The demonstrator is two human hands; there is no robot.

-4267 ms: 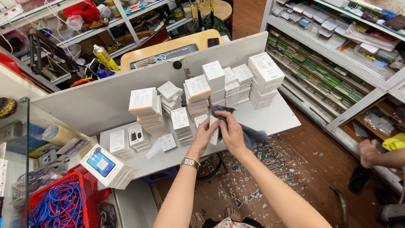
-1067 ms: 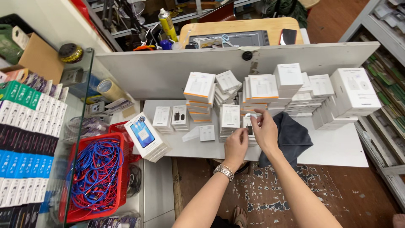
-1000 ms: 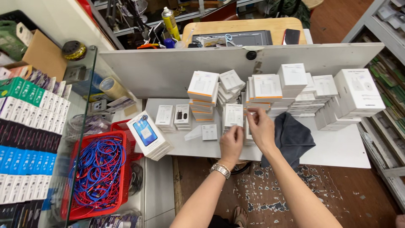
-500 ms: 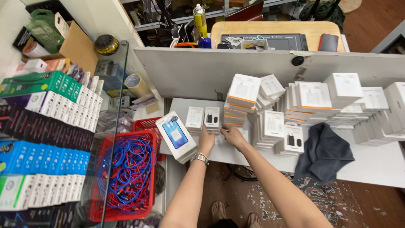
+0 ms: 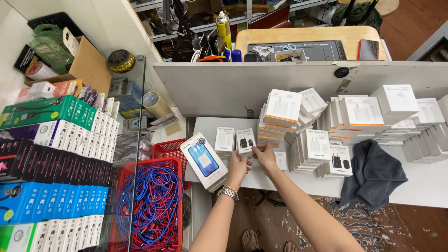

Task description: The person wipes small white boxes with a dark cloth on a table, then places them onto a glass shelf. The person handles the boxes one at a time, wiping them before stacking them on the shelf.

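Both my hands reach to the left part of a white table [image 5: 420,189]. My left hand [image 5: 238,165], with a metal watch on the wrist, and my right hand [image 5: 266,154] together grip a small white charger box [image 5: 246,141] that stands on a short pile. Another small white box [image 5: 225,139] stands just left of it. A larger white phone box with a blue picture [image 5: 204,160] tops a pile at the table's left corner. Tall stacks of white boxes [image 5: 282,112] rise to the right of my hands.
A dark grey cloth [image 5: 373,172] lies on the table at the right. A red basket of blue cables [image 5: 151,200] sits below left. A glass case of coloured boxes [image 5: 51,154] fills the left side. A grey panel [image 5: 242,86] backs the table, with a wooden desk [image 5: 308,35] behind.
My hands have moved left from the middle stacks beside the cloth to the small boxes at the table's left end, and my view has swung left with them.
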